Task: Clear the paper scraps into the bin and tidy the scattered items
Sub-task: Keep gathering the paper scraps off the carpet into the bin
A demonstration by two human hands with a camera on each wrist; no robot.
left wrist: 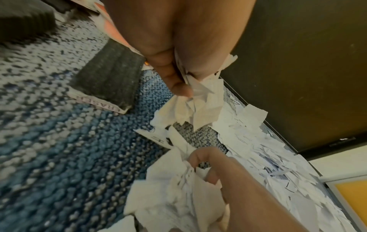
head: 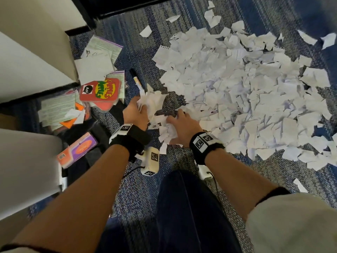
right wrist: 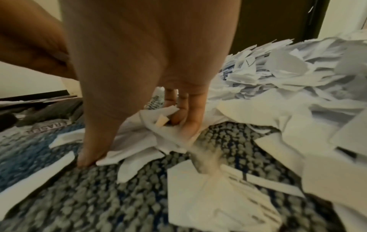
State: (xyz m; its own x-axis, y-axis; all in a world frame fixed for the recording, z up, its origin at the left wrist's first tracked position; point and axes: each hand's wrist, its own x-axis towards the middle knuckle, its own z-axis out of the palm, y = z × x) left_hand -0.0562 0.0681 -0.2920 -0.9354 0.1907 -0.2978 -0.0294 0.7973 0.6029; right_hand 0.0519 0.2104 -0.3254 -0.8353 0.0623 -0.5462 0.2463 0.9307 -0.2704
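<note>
A wide heap of torn white paper scraps (head: 246,92) covers the blue-grey carpet (head: 138,189) on the right. At its near left edge, my left hand (head: 141,105) grips a crumpled bunch of scraps (head: 155,101). In the left wrist view, the thumb and palm of that left hand (left wrist: 186,84) pinch the bunch (left wrist: 200,103). Just to the right, my right hand (head: 175,117) curls its fingers round another bunch (head: 167,132). The right wrist view shows the right hand (right wrist: 139,133) with fingers (right wrist: 190,116) folded over scraps (right wrist: 151,125), low over the carpet.
On the left lie a black marker (head: 137,81), a red card box (head: 102,91), printed cards (head: 58,108), an orange-purple box (head: 78,149) and a felt eraser (left wrist: 107,83). White furniture (head: 27,70) stands at far left. My dark-trousered knee (head: 182,207) is below the hands.
</note>
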